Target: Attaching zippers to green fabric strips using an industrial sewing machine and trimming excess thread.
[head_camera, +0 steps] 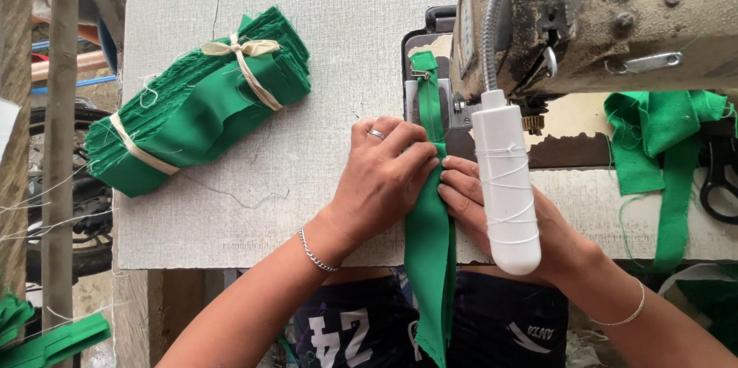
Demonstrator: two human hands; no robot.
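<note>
Head view: grey textured table (231, 206), worn sewing machine (615, 22) at upper right. A green strip (430, 222) runs from under the machine's foot, across the table edge, down into the lap. Left hand (384, 179), ring on one finger and chain at the wrist, presses flat on the strip, fingers closed over its left edge. Right hand (492, 210) pinches the strip's right edge; partly hidden behind the white lamp (503, 183). Tied green bundle (200, 99) lies well left. Loose green scraps (661, 145) and black scissors (719, 176) at far right.
</note>
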